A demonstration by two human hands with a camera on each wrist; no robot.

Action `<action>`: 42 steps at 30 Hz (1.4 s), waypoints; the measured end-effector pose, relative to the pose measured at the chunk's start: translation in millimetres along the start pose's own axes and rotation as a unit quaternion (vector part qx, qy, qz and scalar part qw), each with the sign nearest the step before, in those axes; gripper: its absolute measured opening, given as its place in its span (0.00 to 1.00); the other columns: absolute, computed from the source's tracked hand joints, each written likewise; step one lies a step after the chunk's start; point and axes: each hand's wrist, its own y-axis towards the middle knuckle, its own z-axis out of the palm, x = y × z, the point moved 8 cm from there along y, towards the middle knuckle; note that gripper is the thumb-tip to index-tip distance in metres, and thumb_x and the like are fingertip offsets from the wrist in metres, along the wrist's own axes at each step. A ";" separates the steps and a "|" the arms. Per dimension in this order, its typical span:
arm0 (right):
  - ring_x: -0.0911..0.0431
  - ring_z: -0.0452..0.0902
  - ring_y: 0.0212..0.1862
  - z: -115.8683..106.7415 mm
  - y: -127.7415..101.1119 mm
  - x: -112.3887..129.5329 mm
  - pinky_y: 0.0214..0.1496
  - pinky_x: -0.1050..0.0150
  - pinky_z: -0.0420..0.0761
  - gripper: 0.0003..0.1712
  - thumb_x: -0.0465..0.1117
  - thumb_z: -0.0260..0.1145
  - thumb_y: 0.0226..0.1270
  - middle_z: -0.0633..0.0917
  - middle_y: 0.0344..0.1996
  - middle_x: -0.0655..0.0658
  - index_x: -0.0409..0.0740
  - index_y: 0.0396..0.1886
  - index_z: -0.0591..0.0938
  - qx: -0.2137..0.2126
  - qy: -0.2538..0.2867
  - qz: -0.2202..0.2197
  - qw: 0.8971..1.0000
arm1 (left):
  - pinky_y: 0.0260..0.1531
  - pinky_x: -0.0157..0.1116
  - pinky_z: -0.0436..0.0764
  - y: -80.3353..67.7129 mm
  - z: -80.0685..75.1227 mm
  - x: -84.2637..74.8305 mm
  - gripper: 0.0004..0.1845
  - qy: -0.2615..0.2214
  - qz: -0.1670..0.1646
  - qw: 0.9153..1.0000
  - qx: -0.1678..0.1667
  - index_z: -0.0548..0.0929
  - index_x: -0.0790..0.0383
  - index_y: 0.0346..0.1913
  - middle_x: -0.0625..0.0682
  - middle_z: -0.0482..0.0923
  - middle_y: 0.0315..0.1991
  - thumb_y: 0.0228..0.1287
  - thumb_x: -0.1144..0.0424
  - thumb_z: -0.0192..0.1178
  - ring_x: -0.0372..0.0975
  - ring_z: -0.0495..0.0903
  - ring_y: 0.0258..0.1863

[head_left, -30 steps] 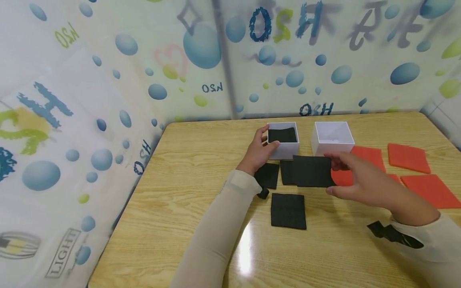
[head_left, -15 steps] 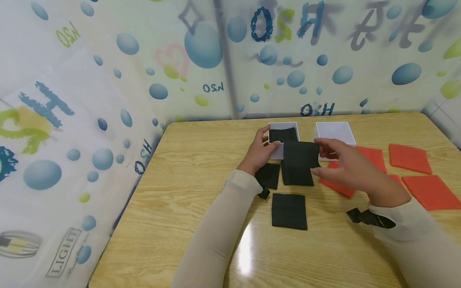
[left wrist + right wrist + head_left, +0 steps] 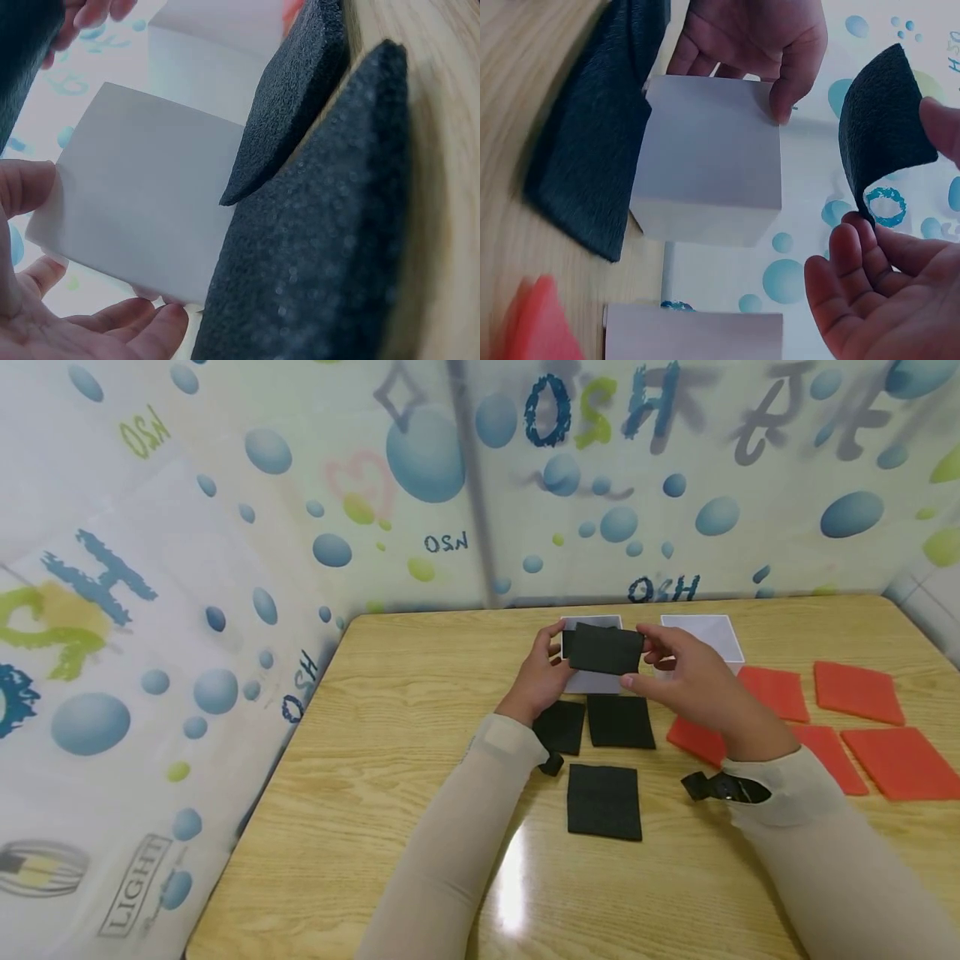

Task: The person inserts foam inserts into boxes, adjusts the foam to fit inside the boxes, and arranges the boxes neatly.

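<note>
Right hand holds 1 black pad; 3 black pads on table.

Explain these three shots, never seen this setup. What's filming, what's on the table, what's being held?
No machine here: a person works with two bare hands and wears three cameras. The wide picture comes from a head camera that looks down at the wooden table. The two close-ups come from cameras strapped to each wrist, so they look skewed.

On the table stand two white square open boxes. The left hand grips the left white box; the right white box stands untouched beside it. The right hand pinches a black square foam pad and holds it above the left box. Three more black foam pads lie flat in front of the boxes, and several orange-red foam pads lie to the right.
</note>
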 end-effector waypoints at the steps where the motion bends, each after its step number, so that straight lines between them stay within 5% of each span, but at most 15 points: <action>1: 0.35 0.71 0.66 0.4 2.9 0.7 0.71 0.34 0.73 0.51 0.51 0.72 0.72 0.72 0.65 0.31 0.38 0.84 0.58 -0.004 0.003 -0.002 1.000 | 0.74 0.54 0.70 -0.1 0.0 0.0 0.38 0.001 0.000 1.000 -0.001 0.60 0.37 0.83 0.61 0.62 0.80 0.75 0.50 0.63 0.56 0.66 0.78; 8: 0.37 0.71 0.65 3.0 21.1 -0.9 0.69 0.36 0.74 0.50 0.51 0.70 0.74 0.72 0.65 0.33 0.40 0.85 0.57 -0.029 0.010 0.002 1.000 | 0.74 0.55 0.71 -0.3 1.9 1.0 0.38 0.003 0.004 1.000 0.009 0.59 0.37 0.82 0.58 0.62 0.81 0.75 0.53 0.64 0.55 0.65 0.78; 14: 0.36 0.69 0.63 6.6 28.5 -4.9 0.60 0.37 0.77 0.50 0.53 0.68 0.76 0.71 0.66 0.31 0.38 0.85 0.55 -0.040 -0.054 -0.001 0.998 | 0.74 0.53 0.71 0.5 4.0 1.3 0.38 -0.002 0.008 1.000 0.016 0.59 0.36 0.82 0.57 0.62 0.81 0.75 0.53 0.63 0.53 0.65 0.79; 25: 0.29 0.62 0.73 14.9 38.3 -14.3 0.73 0.28 0.65 0.53 0.56 0.66 0.75 0.67 0.73 0.24 0.34 0.85 0.52 -0.056 -0.169 0.009 0.984 | 0.75 0.50 0.69 0.7 2.4 -0.5 0.38 0.004 0.011 1.000 0.012 0.59 0.37 0.82 0.54 0.63 0.80 0.75 0.53 0.63 0.48 0.66 0.78; 42: 0.29 0.62 0.72 23.6 40.5 -1.5 0.67 0.25 0.66 0.47 0.56 0.65 0.75 0.68 0.74 0.27 0.37 0.82 0.62 -0.073 -0.252 0.009 0.965 | 0.76 0.50 0.69 1.2 0.6 -0.1 0.38 0.006 0.008 1.000 0.009 0.58 0.38 0.83 0.57 0.62 0.81 0.75 0.54 0.62 0.50 0.65 0.79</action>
